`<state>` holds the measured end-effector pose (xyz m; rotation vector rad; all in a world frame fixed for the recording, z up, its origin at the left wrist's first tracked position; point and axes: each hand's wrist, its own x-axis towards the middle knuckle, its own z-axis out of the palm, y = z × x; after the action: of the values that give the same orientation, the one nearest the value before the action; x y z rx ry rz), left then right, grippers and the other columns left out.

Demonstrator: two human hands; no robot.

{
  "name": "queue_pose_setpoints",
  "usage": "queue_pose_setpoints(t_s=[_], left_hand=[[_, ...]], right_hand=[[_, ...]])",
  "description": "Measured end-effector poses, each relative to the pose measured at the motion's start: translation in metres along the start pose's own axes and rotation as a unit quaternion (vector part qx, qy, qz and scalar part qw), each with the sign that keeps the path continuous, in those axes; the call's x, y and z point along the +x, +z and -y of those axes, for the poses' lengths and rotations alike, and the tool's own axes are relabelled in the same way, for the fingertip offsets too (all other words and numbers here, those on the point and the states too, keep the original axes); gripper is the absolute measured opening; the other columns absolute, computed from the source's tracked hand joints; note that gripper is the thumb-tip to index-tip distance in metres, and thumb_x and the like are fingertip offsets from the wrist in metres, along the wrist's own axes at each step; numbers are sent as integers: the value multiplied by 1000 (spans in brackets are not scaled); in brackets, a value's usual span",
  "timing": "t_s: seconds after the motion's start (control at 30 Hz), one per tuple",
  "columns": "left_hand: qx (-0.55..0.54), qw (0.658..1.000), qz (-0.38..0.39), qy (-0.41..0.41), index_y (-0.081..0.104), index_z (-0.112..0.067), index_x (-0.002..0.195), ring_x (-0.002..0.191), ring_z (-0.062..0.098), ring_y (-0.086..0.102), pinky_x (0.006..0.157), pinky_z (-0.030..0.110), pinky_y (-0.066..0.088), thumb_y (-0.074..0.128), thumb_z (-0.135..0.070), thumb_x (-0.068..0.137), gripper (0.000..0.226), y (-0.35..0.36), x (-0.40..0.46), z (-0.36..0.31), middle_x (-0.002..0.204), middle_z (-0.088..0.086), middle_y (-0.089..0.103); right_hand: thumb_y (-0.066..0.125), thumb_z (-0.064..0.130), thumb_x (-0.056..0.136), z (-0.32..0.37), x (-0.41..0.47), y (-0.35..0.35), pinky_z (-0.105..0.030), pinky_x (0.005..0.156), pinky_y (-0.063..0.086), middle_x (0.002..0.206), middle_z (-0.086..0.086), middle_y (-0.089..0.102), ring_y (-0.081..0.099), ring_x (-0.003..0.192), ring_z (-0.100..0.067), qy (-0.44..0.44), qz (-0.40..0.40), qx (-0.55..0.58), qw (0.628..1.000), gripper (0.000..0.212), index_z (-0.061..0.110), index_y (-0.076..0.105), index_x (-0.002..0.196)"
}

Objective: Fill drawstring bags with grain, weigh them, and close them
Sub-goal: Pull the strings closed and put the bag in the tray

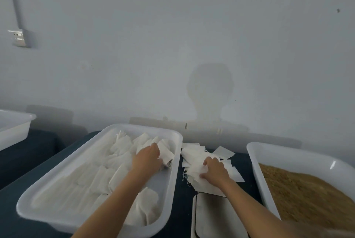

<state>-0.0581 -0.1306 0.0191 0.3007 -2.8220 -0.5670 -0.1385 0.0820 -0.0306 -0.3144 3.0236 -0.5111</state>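
Observation:
A large white tray (38,195) in the middle holds several filled white drawstring bags (92,178). My left hand (148,158) reaches into its far right corner and grips a white bag (166,152) there. A loose pile of flat empty white bags (196,154) lies on the dark table between the trays. My right hand (216,170) presses down on this pile, fingers closed on the top bags. A white tray at the right (257,159) holds brown grain (307,197). A scale (213,216) with a grey platform sits at the bottom, below my right forearm.
Another white tray (13,128) stands at the far left edge. The table (28,161) is covered in dark blue cloth. A pale wall (172,46) rises right behind it, with a socket box (19,37) at upper left.

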Motion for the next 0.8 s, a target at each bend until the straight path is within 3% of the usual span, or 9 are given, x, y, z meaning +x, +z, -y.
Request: queue_pose_setpoints(t_s=[0.13,0.27,0.37,0.47,0.57,0.67,0.8], left_hand=[[-5,1000,22,-11,44,-17,93,95,23,57,74,28,40,54,-19,86,12,8,2,5,93,0,58],[-6,1000,22,-9,43,-19,93,85,18,52,71,24,37,51,-23,90,9,13,3,9,92,-1,57],[-8,1000,10,-7,45,-18,93,79,17,50,70,25,37,50,-23,90,7,14,3,7,91,-3,58],[-30,999,-39,3,49,-19,97,81,15,51,72,24,40,46,-19,92,6,9,2,-2,98,-2,63],[-71,992,-92,47,52,-20,98,87,13,56,73,24,43,46,-21,94,7,1,-3,-26,98,-6,62],[-139,980,-98,102,51,-23,92,87,10,58,70,24,43,49,-20,93,4,-2,-13,-66,94,-10,61],[-237,958,-16,157,51,-22,91,89,8,58,70,22,42,54,-23,92,3,13,-26,-131,95,-10,61]], right_hand=[[55,29,90,-1,1,7,-33,93,39,128,-7,43,44,117,-26,-5,-15,-65,998,43,13,38,127],[43,16,95,-2,1,2,-30,76,37,115,-7,57,52,97,-23,-43,-56,-81,994,4,17,45,98],[38,7,94,-6,0,-4,-29,67,32,103,-5,63,46,83,-17,-36,-109,-52,992,16,15,50,86],[42,10,96,-10,-5,-21,-28,63,36,85,-1,62,55,79,-15,-48,-183,-9,982,20,11,56,82],[53,19,94,-19,-14,-54,-24,49,24,58,8,42,39,56,-8,-67,-231,63,969,39,18,37,59],[61,22,90,-40,-28,-94,-28,50,21,54,4,34,32,51,-10,-40,-209,141,967,47,18,30,55],[63,18,90,-87,-59,-132,-23,51,28,61,-2,42,40,56,-14,16,-141,288,947,39,12,41,59]])
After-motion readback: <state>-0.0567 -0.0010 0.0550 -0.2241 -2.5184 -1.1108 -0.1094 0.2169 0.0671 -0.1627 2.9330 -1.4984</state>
